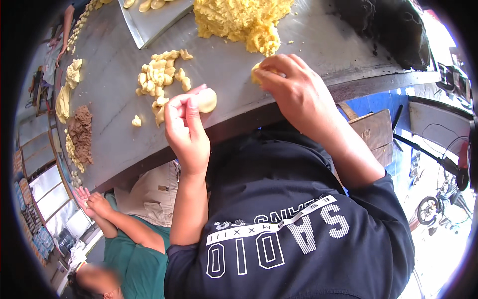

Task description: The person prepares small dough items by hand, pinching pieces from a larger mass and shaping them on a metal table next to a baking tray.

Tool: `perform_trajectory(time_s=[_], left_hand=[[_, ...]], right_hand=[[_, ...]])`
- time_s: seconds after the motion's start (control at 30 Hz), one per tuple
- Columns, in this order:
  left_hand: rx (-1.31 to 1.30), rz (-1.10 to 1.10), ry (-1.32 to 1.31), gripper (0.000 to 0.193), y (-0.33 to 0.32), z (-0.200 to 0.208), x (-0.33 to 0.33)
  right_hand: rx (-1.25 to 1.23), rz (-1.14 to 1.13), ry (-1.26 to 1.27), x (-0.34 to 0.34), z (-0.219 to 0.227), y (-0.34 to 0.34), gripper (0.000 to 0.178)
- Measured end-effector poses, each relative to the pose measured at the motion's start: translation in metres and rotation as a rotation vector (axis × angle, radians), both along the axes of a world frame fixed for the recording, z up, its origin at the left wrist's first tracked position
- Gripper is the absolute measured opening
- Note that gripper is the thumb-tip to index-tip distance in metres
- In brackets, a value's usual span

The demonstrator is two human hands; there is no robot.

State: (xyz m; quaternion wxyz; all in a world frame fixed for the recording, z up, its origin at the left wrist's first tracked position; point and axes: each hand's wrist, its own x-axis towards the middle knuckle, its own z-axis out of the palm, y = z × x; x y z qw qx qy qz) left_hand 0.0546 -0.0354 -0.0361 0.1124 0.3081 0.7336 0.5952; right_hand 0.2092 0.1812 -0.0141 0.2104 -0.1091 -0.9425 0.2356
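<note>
Over the near edge of the metal-topped table (112, 149), my left hand (186, 124) holds a flattened round of pale dough (206, 101) between thumb and fingers. My right hand (291, 82) is closed in a pinch around a small lump of yellow filling (256, 74). Just beyond it lies a big crumbly mound of yellow filling (236, 20), with a looser bit at its near side. Several small pale dough pieces (159, 72) are heaped to the left, past my left hand. One small dough piece (136, 120) sits apart from them.
A metal tray (130, 25) holding shaped dough stands at the far left. Brown dough (81, 132) and more pale dough (63, 102) lie along the left side. A black plastic bag (393, 35) rests far right. Close at left, a co-worker in green works with both hands (94, 203).
</note>
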Motion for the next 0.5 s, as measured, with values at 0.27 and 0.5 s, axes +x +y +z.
perform_trajectory(time_s=[0.27, 0.5], left_hand=[[0.192, -0.114, -0.500, 0.063, 0.042, 0.041, 0.015], [-0.190, -0.240, 0.506, 0.026, 0.025, 0.004, -0.023]], right_hand=[[-0.148, 0.120, 0.184, -0.033, 0.009, -0.021, 0.013], [-0.411, 0.274, 0.266, -0.034, 0.008, -0.018, 0.022]])
